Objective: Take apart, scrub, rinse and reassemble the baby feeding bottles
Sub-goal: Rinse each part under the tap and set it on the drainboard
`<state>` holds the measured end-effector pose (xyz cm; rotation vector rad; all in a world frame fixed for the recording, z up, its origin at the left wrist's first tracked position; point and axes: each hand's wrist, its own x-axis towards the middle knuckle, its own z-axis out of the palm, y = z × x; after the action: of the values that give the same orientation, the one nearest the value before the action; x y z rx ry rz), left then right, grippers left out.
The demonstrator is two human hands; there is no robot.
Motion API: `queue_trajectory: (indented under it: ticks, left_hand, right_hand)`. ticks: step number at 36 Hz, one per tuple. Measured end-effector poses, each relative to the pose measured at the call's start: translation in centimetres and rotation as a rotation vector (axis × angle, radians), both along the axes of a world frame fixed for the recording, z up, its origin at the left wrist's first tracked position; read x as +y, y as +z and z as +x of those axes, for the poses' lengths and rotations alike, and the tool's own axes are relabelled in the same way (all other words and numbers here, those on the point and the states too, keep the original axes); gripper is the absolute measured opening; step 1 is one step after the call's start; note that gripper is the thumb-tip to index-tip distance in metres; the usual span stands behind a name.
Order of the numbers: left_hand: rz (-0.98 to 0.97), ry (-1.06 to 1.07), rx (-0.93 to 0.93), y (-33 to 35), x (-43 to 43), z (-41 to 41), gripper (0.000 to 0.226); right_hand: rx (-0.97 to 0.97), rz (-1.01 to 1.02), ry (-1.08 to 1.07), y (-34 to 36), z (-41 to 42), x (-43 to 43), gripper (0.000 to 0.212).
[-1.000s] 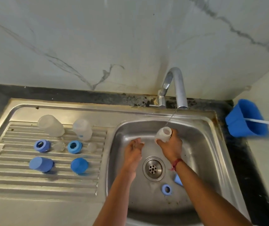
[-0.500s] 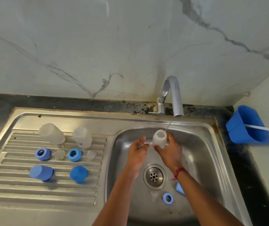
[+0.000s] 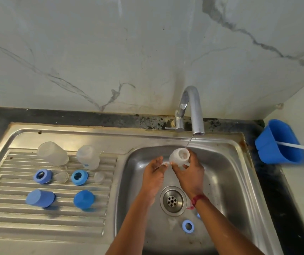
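**Desk:** How far along are we?

**Me:** Past halfway, I'd judge. Two clear bodies, blue rings, teats and caps lie apart on the drainboard. Nothing is reassembled yet.

**Desk:** And the third bottle?

**Me:** I see the bottle over the sink, mouth tilted up into the tap's thin stream. The right hand has its fingers curled round the bottle's base. The left hand sits just beside it; I cannot tell whether its fingertips pinch anything. A loose ring lies on the sink floor.

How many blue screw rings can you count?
3: left ring and right ring on the draining board, third ring in the basin near the drain. The right forearm may hide another.
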<state>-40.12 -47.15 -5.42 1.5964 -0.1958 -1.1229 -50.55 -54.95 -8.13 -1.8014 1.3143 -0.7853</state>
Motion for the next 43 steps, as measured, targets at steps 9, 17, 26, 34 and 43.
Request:
queue_trajectory:
  ticks: [9, 17, 26, 34, 43]
  left_hand:
    - [0.018, 0.002, -0.018, -0.3, 0.2, 0.4, 0.039]
    - [0.003, -0.020, -0.020, -0.5, 0.2, 0.3, 0.036]
    - [-0.002, -0.146, -0.123, 0.1, -1.0, 0.0, 0.052]
    - [-0.074, -0.188, -0.113, 1.0, -2.4, -0.2, 0.024]
    - [-0.088, -0.282, -0.171, 1.2, -3.2, -0.1, 0.018]
  right_hand:
    - [0.044, 0.042, 0.073, -0.4, -0.1, -0.2, 0.059]
    - [0.060, 0.096, 0.088, 0.2, 0.1, -0.2, 0.057]
    - [0.072, 0.122, 0.075, 0.8, -0.6, -0.6, 0.066]
    - [-0.212, 0.459, 0.037, 1.4, -2.3, -1.2, 0.044]
    - [-0.490, 0.843, 0.031, 3.1, -4.7, -3.0, 0.035]
